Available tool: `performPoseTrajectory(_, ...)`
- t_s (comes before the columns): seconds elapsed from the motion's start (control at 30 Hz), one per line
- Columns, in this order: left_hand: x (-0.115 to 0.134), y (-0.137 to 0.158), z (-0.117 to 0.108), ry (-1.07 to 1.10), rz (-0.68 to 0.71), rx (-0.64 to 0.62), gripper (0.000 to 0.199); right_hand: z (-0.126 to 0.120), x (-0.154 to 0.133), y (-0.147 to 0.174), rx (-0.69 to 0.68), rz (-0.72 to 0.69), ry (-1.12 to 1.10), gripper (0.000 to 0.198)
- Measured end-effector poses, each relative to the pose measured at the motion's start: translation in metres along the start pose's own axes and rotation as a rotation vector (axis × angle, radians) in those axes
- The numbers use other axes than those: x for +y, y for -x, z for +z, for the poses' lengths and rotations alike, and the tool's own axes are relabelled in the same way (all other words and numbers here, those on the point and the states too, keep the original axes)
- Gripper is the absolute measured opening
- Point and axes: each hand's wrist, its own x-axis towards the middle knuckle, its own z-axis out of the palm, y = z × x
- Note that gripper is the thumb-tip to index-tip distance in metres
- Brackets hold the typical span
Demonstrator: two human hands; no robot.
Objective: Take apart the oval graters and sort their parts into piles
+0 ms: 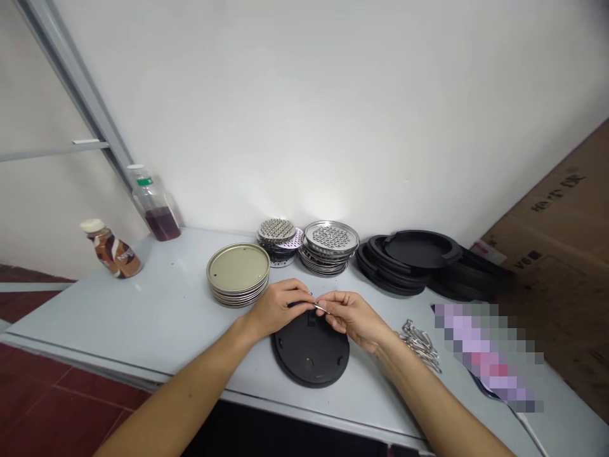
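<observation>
A round black plastic base (309, 365) with small slots and one hole lies at the table's front edge. Over its far rim, my right hand (351, 315) pinches a small metal wire piece (320, 308) between thumb and fingertips. My left hand (280, 308) is closed at the other end of that piece, its fingers together and resting by the rim; the fingers partly hide the piece. Right of my right hand lies a heap of bent metal wire clips (421, 344). Behind my left hand stands a stack of gold-coloured round plates (238, 270).
Perforated metal grater discs (332, 238) and smaller ones (276, 231) are stacked by the wall. Black round trays (413, 249) are piled to the right, beside a cardboard box (556, 254). Two bottles (114, 251) (159, 212) stand left. A blurred flat item (485, 355) with a cable lies right.
</observation>
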Motion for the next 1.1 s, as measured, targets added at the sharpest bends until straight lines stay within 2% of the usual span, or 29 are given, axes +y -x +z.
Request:
performPoseTrajectory(0.23,0.004,0.003,0.003,-0.139,0.053,0.017,0.018,-0.006,0.000,0.003,-0.072,0.014,0.063,0.035)
performPoseTrajectory(0.6,0.006,0.003,0.004,-0.115,0.012,0.076,0.015,-0.002,-0.001,0.007,-0.161,-0.066,0.271,0.035)
performPoseTrajectory(0.7,0.008,0.002,0.006,-0.024,-0.067,0.107,0.012,0.000,-0.002,0.008,-0.160,-0.117,0.334,0.037)
performPoseTrajectory(0.77,0.007,0.000,0.010,0.073,-0.167,0.150,0.010,-0.002,-0.002,0.008,-0.128,-0.156,0.378,0.037)
performPoseTrajectory(0.93,0.001,-0.003,0.018,0.433,-0.446,0.183,0.030,-0.011,-0.003,0.003,0.074,-0.261,0.498,0.035)
performPoseTrajectory(1.0,0.000,-0.003,0.018,0.529,-0.503,0.173,0.031,-0.011,-0.002,0.002,0.121,-0.262,0.538,0.035)
performPoseTrajectory(1.1,0.000,-0.003,0.017,0.560,-0.535,0.157,0.024,-0.007,0.001,0.003,0.144,-0.300,0.623,0.036)
